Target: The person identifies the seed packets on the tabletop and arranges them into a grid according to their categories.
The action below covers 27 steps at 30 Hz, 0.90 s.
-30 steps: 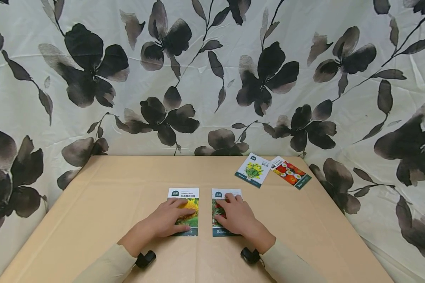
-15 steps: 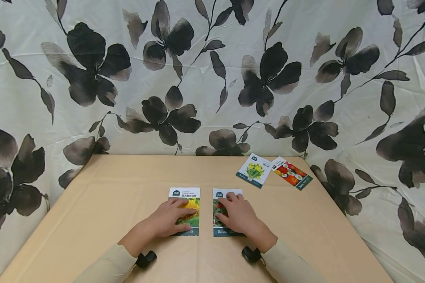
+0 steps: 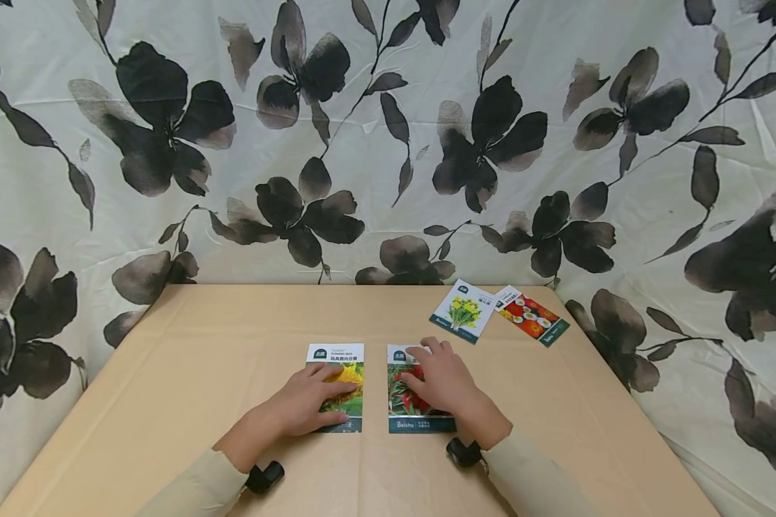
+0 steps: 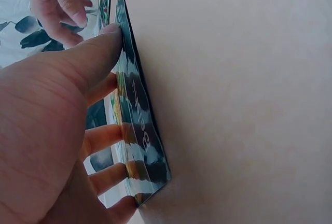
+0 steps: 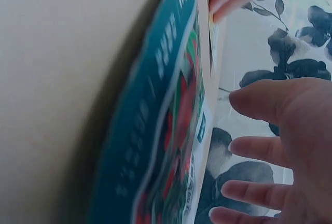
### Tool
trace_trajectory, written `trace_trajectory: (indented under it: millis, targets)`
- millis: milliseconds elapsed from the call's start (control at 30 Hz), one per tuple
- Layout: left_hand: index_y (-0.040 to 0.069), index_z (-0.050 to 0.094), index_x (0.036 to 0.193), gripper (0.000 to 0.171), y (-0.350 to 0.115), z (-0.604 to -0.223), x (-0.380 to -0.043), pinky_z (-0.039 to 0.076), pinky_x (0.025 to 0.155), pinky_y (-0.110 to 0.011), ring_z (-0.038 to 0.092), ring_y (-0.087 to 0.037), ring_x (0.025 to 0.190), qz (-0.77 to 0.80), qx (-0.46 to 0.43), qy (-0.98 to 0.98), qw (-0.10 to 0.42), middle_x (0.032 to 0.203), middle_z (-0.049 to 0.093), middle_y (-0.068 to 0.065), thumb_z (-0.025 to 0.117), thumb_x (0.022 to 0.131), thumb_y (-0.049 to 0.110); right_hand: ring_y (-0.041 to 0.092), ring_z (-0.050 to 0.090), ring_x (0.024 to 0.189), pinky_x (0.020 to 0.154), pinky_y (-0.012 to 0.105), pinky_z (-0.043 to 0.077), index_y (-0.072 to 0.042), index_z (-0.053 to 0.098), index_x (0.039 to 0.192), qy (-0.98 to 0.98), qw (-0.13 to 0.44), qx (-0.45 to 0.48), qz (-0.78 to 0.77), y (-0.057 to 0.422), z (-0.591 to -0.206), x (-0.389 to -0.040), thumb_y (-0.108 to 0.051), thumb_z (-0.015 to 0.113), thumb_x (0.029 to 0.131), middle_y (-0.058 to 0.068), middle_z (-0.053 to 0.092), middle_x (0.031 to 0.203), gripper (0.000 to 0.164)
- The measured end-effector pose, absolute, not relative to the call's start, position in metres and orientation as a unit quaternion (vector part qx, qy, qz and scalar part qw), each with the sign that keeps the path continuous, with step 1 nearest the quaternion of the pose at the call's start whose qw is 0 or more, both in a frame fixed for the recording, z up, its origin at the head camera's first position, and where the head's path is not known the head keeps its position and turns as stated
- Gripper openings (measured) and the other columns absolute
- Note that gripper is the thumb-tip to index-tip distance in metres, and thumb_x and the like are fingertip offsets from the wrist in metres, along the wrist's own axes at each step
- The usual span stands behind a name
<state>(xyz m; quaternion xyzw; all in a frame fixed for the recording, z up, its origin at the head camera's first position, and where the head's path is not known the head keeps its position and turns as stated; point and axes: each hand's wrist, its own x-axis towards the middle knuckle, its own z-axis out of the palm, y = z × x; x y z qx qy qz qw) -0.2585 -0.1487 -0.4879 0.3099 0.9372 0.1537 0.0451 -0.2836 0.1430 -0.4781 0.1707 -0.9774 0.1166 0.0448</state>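
Seed packets, four, left fingers on one

L grip: palm dn., fingers spread, thumb ext. R grip: raised, fingers apart, relaxed. Both forearms angled inwd.

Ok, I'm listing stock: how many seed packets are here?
4: the sunflower packet under the left hand, the red-flower packet below the right hand, and, farther back on the right, the yellow-flower packet and the orange-and-white packet. Any beneath these would be hidden.
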Motion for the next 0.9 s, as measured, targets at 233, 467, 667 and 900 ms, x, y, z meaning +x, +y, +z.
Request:
trace_trajectory:
  millis: [233, 467, 667, 900]
  targets:
    - [0.026, 0.061, 0.144, 0.056, -0.148, -0.489, -0.26, 0.036, 0.114, -0.063, 0.04, -0.042, 0.143, 0.157, 0.311, 0.936, 0.049, 0.155, 0.047, -0.016, 0.072, 0.094, 0.047, 0.037, 0.052, 0.13, 0.103, 0.054, 0.051, -0.016, 0.066, 0.136, -0.975, 0.066, 0.162, 0.139, 0.157, -0.474, -0.3, -0.042, 0.072, 0.094, 0.015, 0.055, 0.143, 0.049]
    - [0.025, 0.062, 0.143, 0.056, -0.145, -0.487, -0.26, 0.035, 0.113, -0.065, 0.039, -0.043, 0.143, 0.161, 0.308, 0.936, 0.051, 0.155, 0.047, -0.016, 0.073, 0.093, 0.046, 0.035, 0.051, 0.13, 0.104, 0.054, 0.051, -0.013, 0.068, 0.133, -0.969, 0.079, 0.142, 0.185, 0.173, -0.472, -0.315, -0.036, 0.07, 0.097, 0.015, 0.056, 0.141, 0.043]
    - [0.025, 0.063, 0.143, 0.056, -0.144, -0.488, -0.261, 0.035, 0.113, -0.065, 0.039, -0.044, 0.143, 0.162, 0.307, 0.936, 0.055, 0.155, 0.047, -0.016, 0.073, 0.092, 0.047, 0.036, 0.049, 0.133, 0.107, 0.055, 0.049, -0.013, 0.066, 0.136, -0.971, 0.079, 0.12, 0.192, 0.187, -0.47, -0.331, -0.037, 0.069, 0.098, 0.016, 0.054, 0.143, 0.045]
    - [0.023, 0.064, 0.141, 0.056, -0.145, -0.489, -0.258, 0.037, 0.112, -0.065, 0.042, -0.044, 0.14, 0.165, 0.307, 0.936, 0.045, 0.152, 0.05, -0.018, 0.076, 0.091, 0.044, 0.037, 0.046, 0.137, 0.111, 0.056, 0.046, -0.011, 0.063, 0.139, -0.971, 0.048, 0.103, 0.208, 0.203, -0.466, -0.354, -0.038, 0.066, 0.099, 0.016, 0.049, 0.148, 0.048]
